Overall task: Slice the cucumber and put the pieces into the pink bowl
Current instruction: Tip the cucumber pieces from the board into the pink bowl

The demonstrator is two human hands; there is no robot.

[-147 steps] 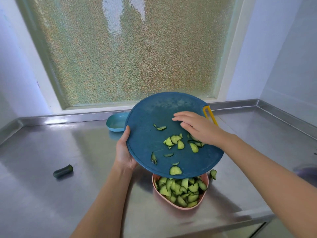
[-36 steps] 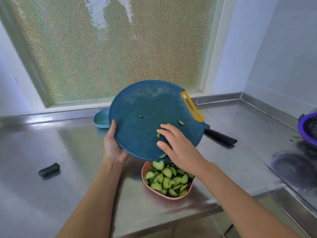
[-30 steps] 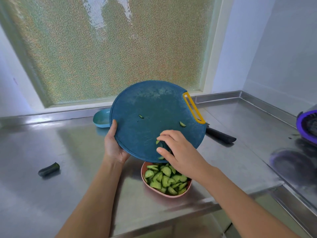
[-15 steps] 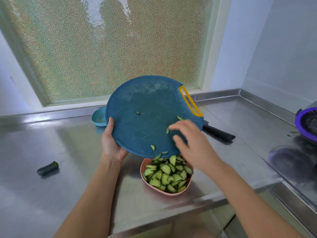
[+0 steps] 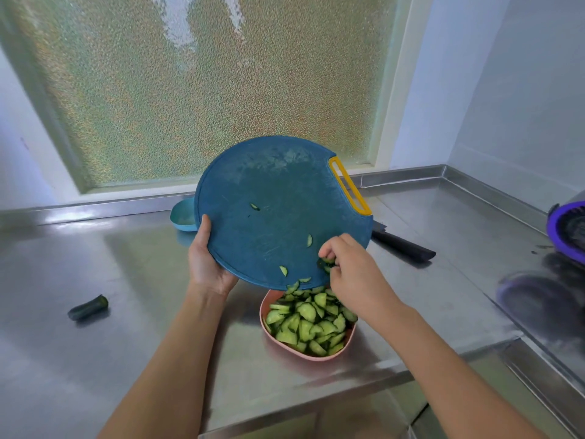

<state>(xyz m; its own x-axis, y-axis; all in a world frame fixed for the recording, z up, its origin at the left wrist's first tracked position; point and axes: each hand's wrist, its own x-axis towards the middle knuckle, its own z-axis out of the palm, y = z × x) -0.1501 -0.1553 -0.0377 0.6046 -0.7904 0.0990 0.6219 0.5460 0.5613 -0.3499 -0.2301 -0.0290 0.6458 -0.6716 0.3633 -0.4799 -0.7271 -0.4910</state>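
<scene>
Steel counter (image 5: pixel 95 359) below frosted window (image 5: pixel 205 83), white walls (image 5: pixel 506 90) around

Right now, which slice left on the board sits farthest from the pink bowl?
The lone slice near the middle of the board. The other slices lie lower, near the edge above the pink bowl and the right hand.

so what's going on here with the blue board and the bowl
A person is clearing cucumber slices off a round blue cutting board into the pink bowl. The left hand grips the board's edge and holds it tilted over the bowl. The right hand pinches some slices at the board's lower edge. The bowl is heaped, and a few slices cling to the board. A cucumber end lies on the steel counter, and a knife lies behind the board.
</scene>
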